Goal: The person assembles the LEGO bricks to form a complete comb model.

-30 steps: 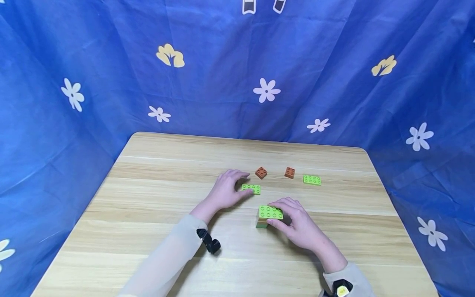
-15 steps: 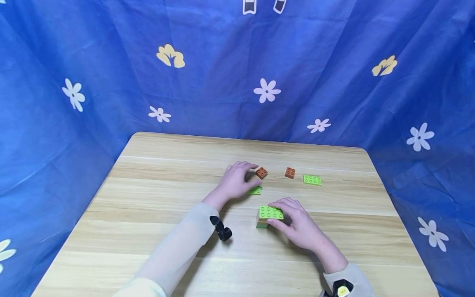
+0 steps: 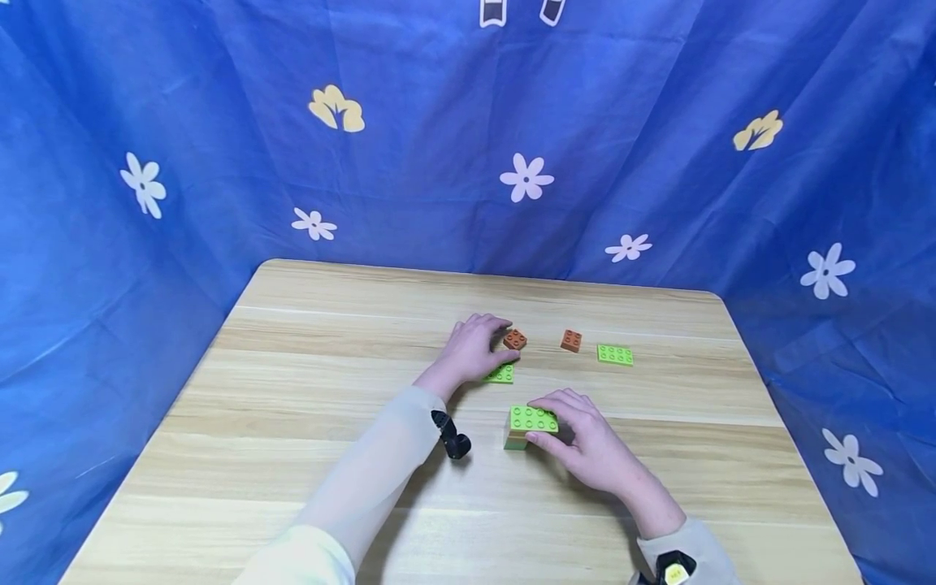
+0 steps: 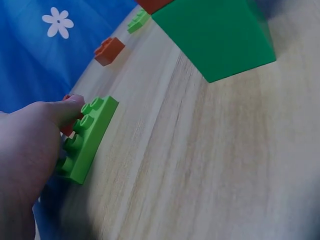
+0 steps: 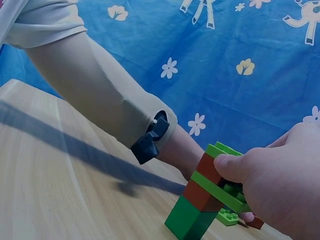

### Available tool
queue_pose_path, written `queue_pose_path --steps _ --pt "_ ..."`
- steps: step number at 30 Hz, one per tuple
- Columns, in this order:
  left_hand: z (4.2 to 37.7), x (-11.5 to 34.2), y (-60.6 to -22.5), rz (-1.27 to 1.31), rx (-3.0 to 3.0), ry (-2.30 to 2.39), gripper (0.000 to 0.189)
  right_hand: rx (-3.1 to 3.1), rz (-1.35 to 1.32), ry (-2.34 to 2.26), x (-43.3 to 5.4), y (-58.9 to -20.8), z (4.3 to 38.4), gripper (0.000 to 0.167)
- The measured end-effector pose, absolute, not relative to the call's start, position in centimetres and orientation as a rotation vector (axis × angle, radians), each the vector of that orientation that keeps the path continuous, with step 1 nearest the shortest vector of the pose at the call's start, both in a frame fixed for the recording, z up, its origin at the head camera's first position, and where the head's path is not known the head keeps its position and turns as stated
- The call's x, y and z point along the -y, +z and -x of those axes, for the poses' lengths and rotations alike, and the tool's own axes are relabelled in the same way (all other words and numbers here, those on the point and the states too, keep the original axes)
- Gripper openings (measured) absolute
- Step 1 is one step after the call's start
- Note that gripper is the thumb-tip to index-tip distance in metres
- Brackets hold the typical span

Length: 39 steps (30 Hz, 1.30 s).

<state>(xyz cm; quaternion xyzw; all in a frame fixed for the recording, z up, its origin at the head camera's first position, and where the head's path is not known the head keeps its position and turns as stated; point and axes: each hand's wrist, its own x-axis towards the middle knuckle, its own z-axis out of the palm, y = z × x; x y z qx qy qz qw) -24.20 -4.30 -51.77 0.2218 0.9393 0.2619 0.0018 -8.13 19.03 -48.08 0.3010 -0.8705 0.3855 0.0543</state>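
Note:
My left hand (image 3: 474, 345) reaches over a lime-green toy brick (image 3: 500, 374) lying flat on the table. Its thumb and forefinger pinch a small brown brick (image 3: 515, 339) just beyond, which still rests on the table. In the left wrist view the thumb mostly covers that brick, and the lime brick (image 4: 90, 142) lies below it. My right hand (image 3: 585, 443) grips a stack of bricks (image 3: 534, 418) standing on the table. Seen from the right wrist, the stack has a dark green base (image 5: 190, 220), brown bricks and lime layers, with my thumb against its upper part.
Another brown brick (image 3: 571, 340) and a second flat lime brick (image 3: 615, 355) lie farther right on the wooden table (image 3: 292, 390). A blue patterned cloth (image 3: 439, 162) hangs behind and along the sides of the table.
My left hand has moved right and away from me, from the near lime brick to the small brown brick, closing thumb and forefinger about it. The right hand and stack stay put.

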Motion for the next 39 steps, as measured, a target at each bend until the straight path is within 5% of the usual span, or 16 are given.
queue_pose_path --steps 18,25,39 --pt "24.7 3.8 -52.0 -0.769 -2.961 0.736 0.053 2.649 -0.918 1.153 -19.1 -48.2 8.2 0.041" --pt "24.4 3.0 -51.6 -0.734 -2.961 0.721 0.064 2.641 -0.93 1.147 -19.0 -48.3 8.2 0.041" --pt "24.3 2.7 -51.2 -0.714 -2.941 0.802 0.046 2.634 -0.936 1.15 -19.0 -48.3 8.3 0.041"
